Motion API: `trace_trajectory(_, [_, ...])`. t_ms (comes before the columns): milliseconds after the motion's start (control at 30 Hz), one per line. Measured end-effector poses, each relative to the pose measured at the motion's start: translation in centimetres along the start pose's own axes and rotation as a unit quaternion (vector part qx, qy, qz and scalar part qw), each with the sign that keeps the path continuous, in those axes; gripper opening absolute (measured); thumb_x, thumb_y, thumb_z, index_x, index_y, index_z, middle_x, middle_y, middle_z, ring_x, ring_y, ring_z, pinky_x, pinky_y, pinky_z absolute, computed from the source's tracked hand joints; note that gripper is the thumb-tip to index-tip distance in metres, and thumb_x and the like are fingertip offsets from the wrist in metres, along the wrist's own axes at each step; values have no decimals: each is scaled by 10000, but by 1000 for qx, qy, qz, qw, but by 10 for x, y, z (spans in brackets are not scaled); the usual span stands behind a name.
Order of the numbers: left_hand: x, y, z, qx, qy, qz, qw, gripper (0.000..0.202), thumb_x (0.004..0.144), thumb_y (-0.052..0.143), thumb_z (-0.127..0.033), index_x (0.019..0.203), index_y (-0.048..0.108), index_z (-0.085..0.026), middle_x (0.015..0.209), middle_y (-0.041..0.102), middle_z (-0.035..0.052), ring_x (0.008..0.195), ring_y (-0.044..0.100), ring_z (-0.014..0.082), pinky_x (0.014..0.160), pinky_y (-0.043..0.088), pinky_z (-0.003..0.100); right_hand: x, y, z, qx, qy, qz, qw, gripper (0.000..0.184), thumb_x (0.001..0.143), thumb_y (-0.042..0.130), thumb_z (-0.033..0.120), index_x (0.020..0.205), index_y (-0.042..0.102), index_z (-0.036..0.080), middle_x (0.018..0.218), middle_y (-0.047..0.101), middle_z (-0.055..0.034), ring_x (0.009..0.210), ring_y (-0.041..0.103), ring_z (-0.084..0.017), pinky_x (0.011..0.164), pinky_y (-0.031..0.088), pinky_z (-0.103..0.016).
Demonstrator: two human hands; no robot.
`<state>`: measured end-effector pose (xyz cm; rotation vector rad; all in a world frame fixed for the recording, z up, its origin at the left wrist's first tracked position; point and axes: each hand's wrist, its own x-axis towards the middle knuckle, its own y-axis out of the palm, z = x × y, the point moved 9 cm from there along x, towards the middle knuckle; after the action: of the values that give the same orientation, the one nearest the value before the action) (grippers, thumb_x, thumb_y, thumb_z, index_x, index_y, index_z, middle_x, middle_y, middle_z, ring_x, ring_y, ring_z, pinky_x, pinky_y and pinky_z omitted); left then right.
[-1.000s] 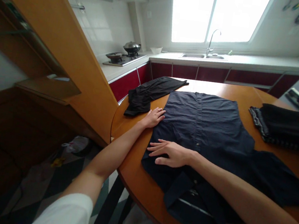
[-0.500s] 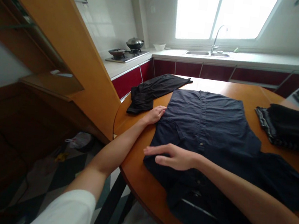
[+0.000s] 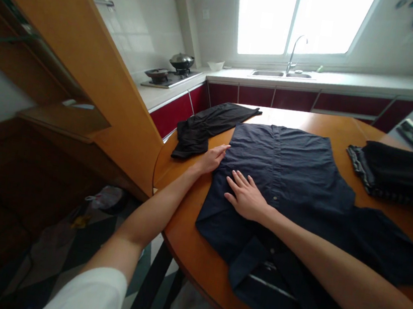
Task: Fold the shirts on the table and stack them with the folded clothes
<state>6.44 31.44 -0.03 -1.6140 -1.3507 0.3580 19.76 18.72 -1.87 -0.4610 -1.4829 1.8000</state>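
A dark navy button-up shirt (image 3: 300, 162) lies spread on the round wooden table (image 3: 180, 237), its collar toward me and one sleeve stretching out to the right. My left hand (image 3: 212, 159) rests at the shirt's left side edge, fingers stretched forward and close together, the tips touching the fabric. Flat on the shirt, left of the button strip, lies my right hand (image 3: 247, 196) with its fingers spread. Neither hand holds anything that I can see.
Crumpled black clothing (image 3: 210, 127) lies at the table's far left, and a folded dark stack of clothes (image 3: 402, 172) sits at the right. A wooden panel (image 3: 118, 128) stands close by on the left. Beyond are a counter with a sink (image 3: 268, 73) and a stove (image 3: 170, 80).
My right hand has moved forward and to the right from the shirt's left sleeve area, and now lies flat on the cloth. The left hand stays at the edge. The view has shifted slightly.
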Motion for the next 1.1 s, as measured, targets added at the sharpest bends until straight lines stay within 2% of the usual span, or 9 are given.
trace_trajectory(133, [-10,34,-2,94,-12,165,982,600,1040,298,-467,1576,320,-198,1655,238,72,1547,151,253,1240,104,530,1,-2,0,3,0,-4,1000,621,1018,398,481,1530,419,129,1636,267,-169,1529,209,-287,1226,189,-516])
trace_trajectory(233, [-16,41,1,151,-35,213,965,659,1038,261,-537,1604,239,-200,1677,117,79,1556,70,273,1226,64,569,0,-3,0,12,1,-5,1000,607,1013,414,471,1522,434,140,1632,282,-168,1526,217,-290,1224,187,-521])
trace_trajectory(433, [-16,37,7,174,-62,205,961,720,1035,191,-568,1608,200,-132,1676,88,118,1557,57,262,1230,86,553,1,-13,-5,35,35,-46,998,601,1023,395,453,1541,400,149,1638,278,-151,1534,197,-262,1232,177,-488])
trace_trajectory(500, [-15,34,11,180,-72,193,962,711,1038,189,-551,1598,234,-115,1670,123,139,1555,76,267,1228,107,554,2,-16,-9,35,51,-63,996,615,1025,388,454,1553,372,138,1643,266,-149,1539,174,-254,1235,163,-483])
trace_trajectory(633, [-10,26,18,162,-87,147,972,630,1050,205,-476,1570,321,-140,1645,242,142,1539,176,267,1222,166,544,4,-11,-12,32,62,-42,997,623,1026,376,477,1523,414,105,1627,297,-173,1531,206,-267,1229,177,-483])
trace_trajectory(767, [-5,21,7,125,-51,114,984,594,1048,239,-449,1555,358,-163,1629,299,132,1530,221,251,1223,178,528,3,-8,-14,28,64,-38,997,622,1027,367,484,1511,429,98,1621,304,-183,1522,232,-274,1226,184,-490])
trace_trajectory(933, [-7,31,-9,119,-7,142,983,591,1036,289,-492,1573,330,-250,1646,276,78,1538,194,253,1227,138,545,3,-10,-12,25,62,-40,997,611,1017,404,462,1511,425,104,1616,315,-187,1522,234,-281,1224,186,-491])
trace_trajectory(1100, [-9,36,2,143,-39,167,975,599,1023,334,-506,1579,312,-285,1664,218,62,1546,144,295,1206,112,619,3,-11,-12,22,63,-40,997,602,1013,423,447,1506,431,102,1613,323,-190,1517,246,-277,1227,183,-479])
